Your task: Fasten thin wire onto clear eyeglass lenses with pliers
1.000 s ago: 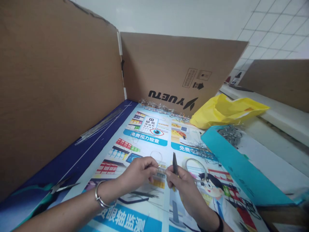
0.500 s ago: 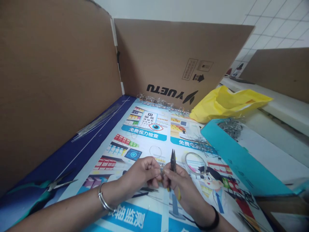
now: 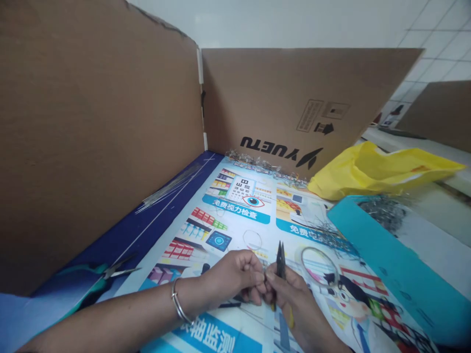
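Head view: left hand (image 3: 243, 275), fingers pinched narrow, contents hidden; right hand (image 3: 296, 300), fingers closed round pliers (image 3: 280, 262), tips up, above printed sheet (image 3: 265, 234); step, apparently close fingertip work; next move, presumably calling for steady two-handed alignment.

We see a printed sheet (image 3: 270, 233) covering the surface. On its dark blue strip lie straight wires (image 3: 169, 189), and nearer us, open green-handled pliers (image 3: 107, 273). We find wire scraps (image 3: 252, 160) along the far edge, a thin loop (image 3: 252, 230) and a larger ring (image 3: 303, 260) mid-sheet, and a blue box (image 3: 386, 255) and yellow bag (image 3: 353, 174) at right.
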`<state>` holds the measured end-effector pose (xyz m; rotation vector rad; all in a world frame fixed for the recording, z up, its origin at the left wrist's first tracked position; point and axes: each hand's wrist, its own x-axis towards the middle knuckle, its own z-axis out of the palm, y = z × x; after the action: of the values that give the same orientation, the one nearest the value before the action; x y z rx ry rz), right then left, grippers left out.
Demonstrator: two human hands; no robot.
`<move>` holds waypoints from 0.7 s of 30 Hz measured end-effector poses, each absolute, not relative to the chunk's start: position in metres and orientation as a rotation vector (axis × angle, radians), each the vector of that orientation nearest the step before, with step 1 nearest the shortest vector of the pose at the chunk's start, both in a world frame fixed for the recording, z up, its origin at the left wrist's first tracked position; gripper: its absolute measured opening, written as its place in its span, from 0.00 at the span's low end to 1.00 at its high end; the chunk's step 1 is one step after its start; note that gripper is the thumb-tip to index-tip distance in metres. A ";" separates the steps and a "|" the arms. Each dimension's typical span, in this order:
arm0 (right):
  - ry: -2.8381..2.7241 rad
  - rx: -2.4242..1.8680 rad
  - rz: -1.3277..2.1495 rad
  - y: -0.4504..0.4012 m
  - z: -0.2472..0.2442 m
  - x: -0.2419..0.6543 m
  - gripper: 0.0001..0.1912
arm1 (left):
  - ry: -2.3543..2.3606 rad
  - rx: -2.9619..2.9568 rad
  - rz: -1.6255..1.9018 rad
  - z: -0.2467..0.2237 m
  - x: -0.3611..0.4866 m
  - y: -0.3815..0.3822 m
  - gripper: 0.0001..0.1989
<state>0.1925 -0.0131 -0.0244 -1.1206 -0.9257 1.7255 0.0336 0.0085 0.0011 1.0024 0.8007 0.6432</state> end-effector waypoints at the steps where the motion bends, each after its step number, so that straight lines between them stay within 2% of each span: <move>1: -0.928 -1.123 1.730 -0.013 -0.025 0.193 0.14 | 0.805 1.003 0.649 0.001 0.034 0.009 0.14; 10: -0.944 -1.155 1.698 -0.013 -0.024 0.191 0.17 | 0.824 0.977 0.672 -0.006 0.037 0.007 0.18; 21: -0.917 -1.186 1.653 -0.012 -0.031 0.189 0.20 | 0.846 1.050 0.640 -0.005 0.032 0.013 0.17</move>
<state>0.1887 -0.0117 -0.0311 -1.1861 -0.9165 1.6534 0.0324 0.0134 -0.0048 1.0501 0.8460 0.6401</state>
